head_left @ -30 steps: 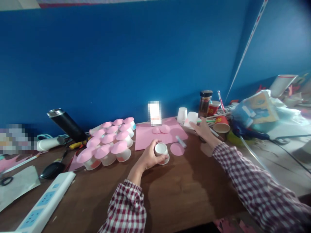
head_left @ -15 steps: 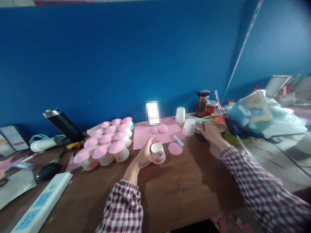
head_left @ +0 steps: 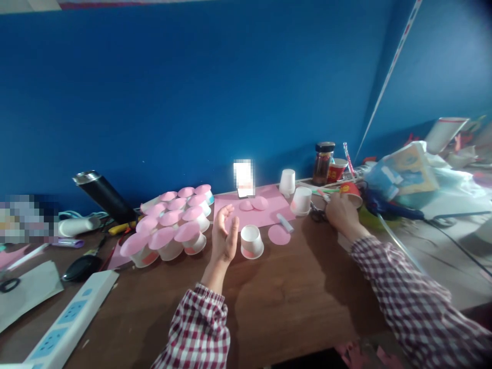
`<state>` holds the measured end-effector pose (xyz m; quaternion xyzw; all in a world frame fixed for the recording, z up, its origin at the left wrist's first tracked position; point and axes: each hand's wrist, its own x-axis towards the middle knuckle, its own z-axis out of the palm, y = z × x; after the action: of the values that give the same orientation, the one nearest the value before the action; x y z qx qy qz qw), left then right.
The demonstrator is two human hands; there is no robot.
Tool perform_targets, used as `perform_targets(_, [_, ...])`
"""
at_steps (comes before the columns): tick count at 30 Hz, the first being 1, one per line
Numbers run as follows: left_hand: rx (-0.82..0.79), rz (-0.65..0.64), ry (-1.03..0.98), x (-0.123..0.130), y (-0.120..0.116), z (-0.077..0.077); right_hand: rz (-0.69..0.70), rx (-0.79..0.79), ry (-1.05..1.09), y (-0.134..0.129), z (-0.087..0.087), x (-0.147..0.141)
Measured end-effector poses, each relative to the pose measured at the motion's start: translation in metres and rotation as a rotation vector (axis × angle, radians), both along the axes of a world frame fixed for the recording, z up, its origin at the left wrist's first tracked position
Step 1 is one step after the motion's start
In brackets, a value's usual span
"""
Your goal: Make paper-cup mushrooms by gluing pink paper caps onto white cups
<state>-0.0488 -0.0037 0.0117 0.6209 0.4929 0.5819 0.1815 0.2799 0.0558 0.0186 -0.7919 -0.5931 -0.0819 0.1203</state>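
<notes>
My left hand (head_left: 224,237) is open beside a white paper cup (head_left: 251,242) on the brown table, without touching it. My right hand (head_left: 341,211) reaches to the right, next to dark-handled scissors (head_left: 317,212) and a red cup (head_left: 350,191); its fingers are closed, and what they hold, if anything, is too small to make out. A pink paper disc (head_left: 279,234) with a glue stick (head_left: 285,223) lies right of the white cup. Behind is a pink sheet (head_left: 226,205) bearing two pink cones (head_left: 260,203). Two upside-down white cups (head_left: 301,201) stand at its right.
Several cups topped with pink cones (head_left: 161,238) stand at the left, near a black flask (head_left: 103,196), a mouse (head_left: 82,268) and a power strip (head_left: 73,318). A dark-lidded jar (head_left: 323,164) and plastic bags (head_left: 407,171) are at the right.
My left hand has let go of the white cup and moved slightly left of it, its fingers apart. My right hand remains near the scissors and red cup, its fingers now more curled.
</notes>
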Motion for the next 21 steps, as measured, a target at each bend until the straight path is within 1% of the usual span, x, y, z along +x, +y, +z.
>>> perform_targets(2, [0.158,0.148,0.083,0.008,-0.007,0.007,-0.037,0.03,0.015,-0.015,0.012,-0.006])
perform_targets(3, [0.245,0.18,0.138,0.013,-0.012,0.011,-0.021,0.078,0.028,-0.025,0.018,-0.011])
perform_targets(4, [0.32,0.18,0.216,0.019,-0.018,0.016,0.048,0.139,0.018,-0.037,0.023,-0.018])
perform_targets(6, [0.387,0.103,0.415,0.034,-0.033,0.027,0.257,0.238,-0.02,-0.063,0.031,-0.033])
perform_targets(7, [0.392,0.062,0.536,0.041,-0.041,0.032,0.387,0.268,-0.033,-0.077,0.034,-0.042])
perform_targets(8, [0.393,0.051,0.65,0.047,-0.048,0.036,0.527,0.284,-0.042,-0.089,0.037,-0.05])
perform_targets(9, [0.392,0.043,0.77,0.052,-0.054,0.038,0.691,0.268,-0.047,-0.101,0.038,-0.058])
perform_targets(10, [0.41,0.036,0.88,0.056,-0.059,0.038,0.808,0.256,-0.057,-0.112,0.04,-0.064])
perform_targets(11, [0.425,0.025,0.973,0.059,-0.064,0.038,0.9,0.257,-0.067,-0.121,0.041,-0.07])
perform_targets(12, [0.443,0.012,1.052,0.06,-0.068,0.036,0.961,0.248,-0.085,-0.129,0.041,-0.074])
perform_targets(14, [0.476,-0.012,1.156,0.059,-0.075,0.031,1.021,0.242,-0.141,-0.141,0.04,-0.077])
perform_targets(17, [0.51,-0.053,1.244,0.051,-0.087,0.026,1.112,0.21,-0.217,-0.152,0.036,-0.073])
perform_targets(21, [0.445,-0.143,1.319,0.043,-0.106,0.03,1.219,0.146,-0.214,-0.163,0.035,-0.069])
